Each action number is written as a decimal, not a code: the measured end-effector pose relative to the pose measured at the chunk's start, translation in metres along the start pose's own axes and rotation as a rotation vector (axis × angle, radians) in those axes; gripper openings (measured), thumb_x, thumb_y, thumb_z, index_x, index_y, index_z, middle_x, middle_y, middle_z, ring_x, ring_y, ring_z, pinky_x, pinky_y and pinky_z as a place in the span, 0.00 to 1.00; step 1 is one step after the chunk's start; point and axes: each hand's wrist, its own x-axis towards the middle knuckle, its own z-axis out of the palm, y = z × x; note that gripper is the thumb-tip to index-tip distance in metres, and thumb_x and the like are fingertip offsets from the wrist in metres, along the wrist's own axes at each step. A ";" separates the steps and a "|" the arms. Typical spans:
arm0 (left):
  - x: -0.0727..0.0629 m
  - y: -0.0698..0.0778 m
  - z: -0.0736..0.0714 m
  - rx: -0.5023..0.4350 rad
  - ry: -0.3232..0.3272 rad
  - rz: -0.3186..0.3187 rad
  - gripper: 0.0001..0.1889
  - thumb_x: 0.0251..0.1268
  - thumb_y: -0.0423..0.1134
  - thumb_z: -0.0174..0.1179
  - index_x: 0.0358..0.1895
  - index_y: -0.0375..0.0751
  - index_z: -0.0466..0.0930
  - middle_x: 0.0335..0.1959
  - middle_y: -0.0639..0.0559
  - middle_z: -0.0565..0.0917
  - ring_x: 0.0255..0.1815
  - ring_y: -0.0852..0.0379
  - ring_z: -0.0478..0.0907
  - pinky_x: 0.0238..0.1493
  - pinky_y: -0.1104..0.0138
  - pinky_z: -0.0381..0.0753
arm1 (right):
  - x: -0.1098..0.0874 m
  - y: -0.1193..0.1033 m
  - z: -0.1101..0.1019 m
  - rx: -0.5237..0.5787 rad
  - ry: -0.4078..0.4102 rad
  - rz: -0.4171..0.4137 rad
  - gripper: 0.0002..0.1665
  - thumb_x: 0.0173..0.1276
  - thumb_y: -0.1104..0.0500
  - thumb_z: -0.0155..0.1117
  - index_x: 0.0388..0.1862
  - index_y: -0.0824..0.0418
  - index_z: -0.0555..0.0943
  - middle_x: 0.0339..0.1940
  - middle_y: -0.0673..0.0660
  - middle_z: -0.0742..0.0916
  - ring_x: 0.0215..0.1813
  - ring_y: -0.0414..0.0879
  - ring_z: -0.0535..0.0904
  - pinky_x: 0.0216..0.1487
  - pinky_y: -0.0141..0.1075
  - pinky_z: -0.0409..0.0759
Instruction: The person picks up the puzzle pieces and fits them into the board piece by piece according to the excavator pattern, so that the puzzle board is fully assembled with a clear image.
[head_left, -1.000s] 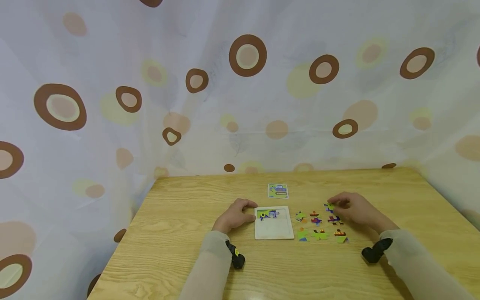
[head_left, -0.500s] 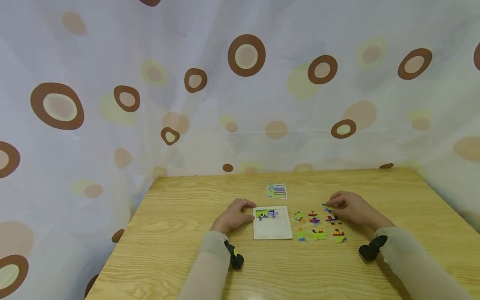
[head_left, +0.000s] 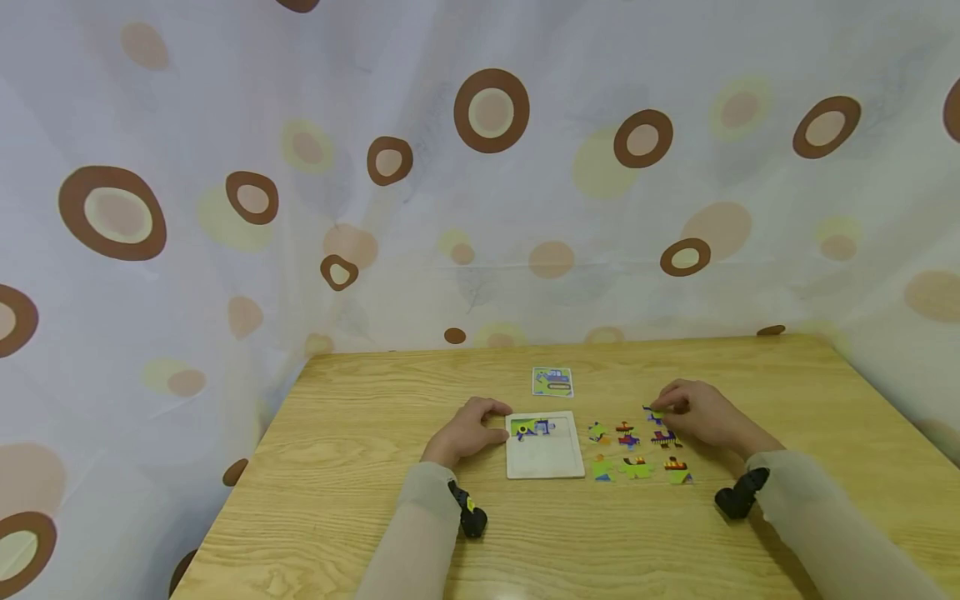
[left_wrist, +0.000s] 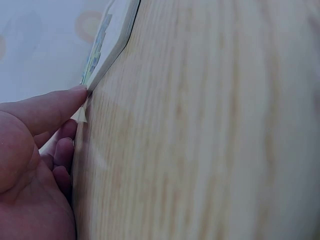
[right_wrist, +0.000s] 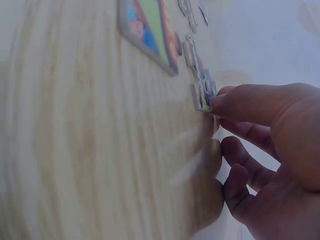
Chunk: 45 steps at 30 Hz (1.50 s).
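A square white puzzle tray (head_left: 545, 460) lies on the table, with joined green and purple pieces (head_left: 532, 428) in its upper left corner. My left hand (head_left: 465, 432) touches the tray's left edge with thumb and index finger; in the left wrist view the thumb (left_wrist: 55, 107) meets the rim. To the right of the tray, my right hand (head_left: 708, 414) pinches a puzzle piece (head_left: 655, 416) at the top right of the loose pieces. The right wrist view shows thumb and fingertips at that piece's edge (right_wrist: 202, 97), low over the table. Its underside is hidden.
Several loose puzzle pieces lie in rows beside the tray, among them a purple one (head_left: 664, 439) and a green one (head_left: 637, 468). A small picture card (head_left: 552, 382) lies behind the tray. A patterned cloth (head_left: 420, 225) hangs behind the wooden table (head_left: 585, 542).
My right fingertips have shifted slightly left on the puzzle piece, which looks slightly turned. The left hand stays at the tray's edge. The whole head view has drifted a little.
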 end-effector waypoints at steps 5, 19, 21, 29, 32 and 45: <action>0.000 0.000 0.000 -0.008 -0.001 -0.005 0.18 0.67 0.34 0.64 0.59 0.42 0.80 0.64 0.44 0.69 0.64 0.44 0.66 0.65 0.51 0.66 | -0.001 0.000 -0.002 -0.007 -0.014 0.021 0.12 0.67 0.65 0.67 0.48 0.64 0.86 0.44 0.55 0.83 0.43 0.49 0.77 0.42 0.44 0.78; 0.002 0.000 0.002 0.002 0.007 -0.004 0.17 0.67 0.33 0.64 0.58 0.42 0.80 0.64 0.43 0.70 0.65 0.44 0.66 0.67 0.51 0.64 | -0.005 -0.012 0.002 0.095 0.019 0.014 0.11 0.68 0.60 0.67 0.49 0.58 0.85 0.46 0.54 0.84 0.44 0.48 0.77 0.38 0.37 0.80; 0.002 0.000 0.002 0.001 0.005 -0.005 0.18 0.67 0.33 0.64 0.59 0.42 0.80 0.65 0.43 0.70 0.66 0.44 0.65 0.68 0.51 0.64 | -0.004 -0.016 0.004 0.100 0.032 -0.016 0.11 0.69 0.60 0.67 0.49 0.57 0.85 0.47 0.53 0.84 0.43 0.47 0.77 0.36 0.36 0.80; 0.001 0.001 -0.001 -0.021 0.001 -0.021 0.18 0.67 0.33 0.64 0.59 0.42 0.80 0.67 0.42 0.68 0.68 0.43 0.64 0.68 0.50 0.63 | 0.000 -0.040 0.011 0.136 0.056 -0.111 0.10 0.71 0.60 0.65 0.49 0.56 0.86 0.48 0.53 0.83 0.42 0.45 0.75 0.31 0.35 0.77; 0.001 0.000 -0.002 -0.008 -0.003 -0.012 0.18 0.67 0.33 0.64 0.60 0.42 0.80 0.67 0.43 0.69 0.68 0.43 0.64 0.68 0.50 0.63 | 0.003 -0.049 0.014 0.150 0.060 -0.132 0.10 0.71 0.59 0.65 0.48 0.57 0.86 0.48 0.54 0.83 0.42 0.46 0.74 0.30 0.35 0.76; 0.000 0.001 -0.002 -0.017 -0.008 -0.001 0.18 0.68 0.33 0.63 0.60 0.41 0.79 0.66 0.42 0.68 0.67 0.42 0.65 0.67 0.50 0.64 | 0.015 -0.080 0.027 0.241 0.034 -0.139 0.10 0.69 0.59 0.67 0.48 0.57 0.86 0.49 0.55 0.82 0.44 0.49 0.72 0.30 0.34 0.74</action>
